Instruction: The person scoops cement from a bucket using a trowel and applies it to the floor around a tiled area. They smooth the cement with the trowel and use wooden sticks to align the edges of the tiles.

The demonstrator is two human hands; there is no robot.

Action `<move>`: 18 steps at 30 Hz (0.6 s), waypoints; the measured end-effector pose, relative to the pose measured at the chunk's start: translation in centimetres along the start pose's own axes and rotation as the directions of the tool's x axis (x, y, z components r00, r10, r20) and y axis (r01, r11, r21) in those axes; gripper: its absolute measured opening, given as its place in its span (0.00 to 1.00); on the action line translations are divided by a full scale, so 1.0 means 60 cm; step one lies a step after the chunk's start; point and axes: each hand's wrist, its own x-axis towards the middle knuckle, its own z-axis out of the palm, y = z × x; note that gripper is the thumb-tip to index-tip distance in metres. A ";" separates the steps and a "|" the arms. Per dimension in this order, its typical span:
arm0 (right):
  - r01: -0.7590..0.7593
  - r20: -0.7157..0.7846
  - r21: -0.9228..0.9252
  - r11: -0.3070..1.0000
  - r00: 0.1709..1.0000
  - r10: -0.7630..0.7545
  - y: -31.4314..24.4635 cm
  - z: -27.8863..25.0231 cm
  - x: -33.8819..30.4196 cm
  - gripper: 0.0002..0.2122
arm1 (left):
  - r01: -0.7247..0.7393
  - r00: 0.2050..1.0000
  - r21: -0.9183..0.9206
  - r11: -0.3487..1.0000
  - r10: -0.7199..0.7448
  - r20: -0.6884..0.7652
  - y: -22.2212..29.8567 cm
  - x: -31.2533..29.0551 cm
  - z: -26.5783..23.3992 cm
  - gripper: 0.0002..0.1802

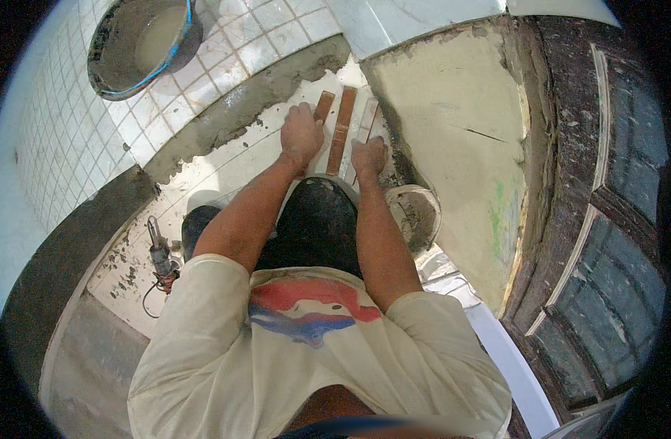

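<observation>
Both of my hands are reaching forward over a white floor surface. My left hand [302,135] has its fingers bent round the near end of a short reddish-brown strip [324,107]. To its right, a longer brown strip [341,130] lies between my hands, with pale marks across its middle. My right hand [370,156] is closed at the lower part of a narrow pale strip with a brown edge [368,123]; its fingertips are partly hidden. The strips' material is too unclear to tell.
Wet grey mortar [255,110] runs along the white tiled area [226,55], where a black tub with a blue rim [101,66] stands. A mortar bucket [414,216] sits by my right knee. A corded power tool [162,260] lies left. A plastered beige surface [452,110] and glazed door [606,293] are right.
</observation>
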 end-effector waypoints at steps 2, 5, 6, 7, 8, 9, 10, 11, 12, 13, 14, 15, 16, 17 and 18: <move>0.058 -0.029 0.105 0.993 0.998 -0.055 0.009 -0.007 -0.006 0.20 | -0.112 0.994 -0.032 0.993 0.112 0.011 0.010 -0.012 -0.014 0.12; 0.205 -0.053 0.267 0.942 0.979 -0.198 -0.019 -0.050 -0.049 0.16 | -0.172 0.984 -0.350 0.921 0.174 -0.025 0.012 -0.010 -0.013 0.18; 0.255 -0.064 0.310 0.916 0.967 -0.247 -0.023 -0.069 -0.072 0.14 | -0.107 0.993 -0.437 0.893 0.118 -0.002 0.024 -0.009 -0.014 0.20; 0.317 -0.135 0.296 0.901 0.948 -0.289 -0.021 -0.071 -0.084 0.14 | -0.048 0.997 -0.523 0.851 0.070 0.021 0.045 -0.008 -0.029 0.23; 0.380 -0.206 0.277 0.883 0.921 -0.331 -0.020 -0.072 -0.096 0.14 | 0.131 0.983 -0.683 0.719 -0.004 0.184 0.062 -0.012 -0.045 0.26; 0.450 -0.270 0.256 0.856 0.883 -0.383 -0.024 -0.072 -0.111 0.13 | 0.311 0.938 -0.782 0.540 -0.043 0.343 0.084 -0.018 -0.073 0.29; 0.549 -0.225 0.135 0.825 0.828 -0.514 -0.045 -0.099 -0.144 0.16 | 0.281 0.946 -0.760 0.586 -0.037 0.322 0.091 -0.027 -0.073 0.30; 0.576 -0.175 0.192 0.794 0.817 -0.550 -0.056 -0.125 -0.175 0.16 | 0.253 0.955 -0.723 0.643 -0.048 0.291 0.092 -0.028 -0.069 0.31; 0.593 -0.118 0.260 0.762 0.803 -0.584 -0.057 -0.141 -0.203 0.16 | 0.235 0.962 -0.670 0.704 -0.068 0.265 0.081 -0.026 -0.066 0.32; 0.647 -0.162 0.281 0.709 0.760 -0.629 -0.064 -0.146 -0.228 0.15 | 0.244 0.968 -0.717 0.653 -0.126 0.215 0.072 -0.040 -0.058 0.26; 0.693 -0.229 0.287 0.662 0.720 -0.655 -0.068 -0.147 -0.239 0.14 | 0.237 0.971 -0.761 0.603 -0.171 0.167 0.084 -0.061 -0.081 0.24; 0.758 -0.271 0.263 0.597 0.652 -0.708 -0.062 -0.141 -0.251 0.13 | 0.222 0.971 -0.806 0.549 -0.197 0.134 0.102 -0.087 -0.118 0.21; 0.818 -0.307 0.224 0.530 0.575 -0.758 -0.045 -0.133 -0.258 0.13 | 0.208 0.972 -0.847 0.489 -0.202 0.122 0.107 -0.111 -0.153 0.20; 0.868 -0.346 0.181 0.463 0.497 -0.796 -0.035 -0.127 -0.271 0.12 | 0.190 0.974 -0.884 0.428 -0.197 0.114 0.110 -0.135 -0.190 0.19; 0.763 -0.217 0.431 0.481 0.605 -0.766 -0.032 -0.130 -0.302 0.12 | 0.171 0.976 -0.914 0.368 -0.188 0.107 0.106 -0.154 -0.218 0.18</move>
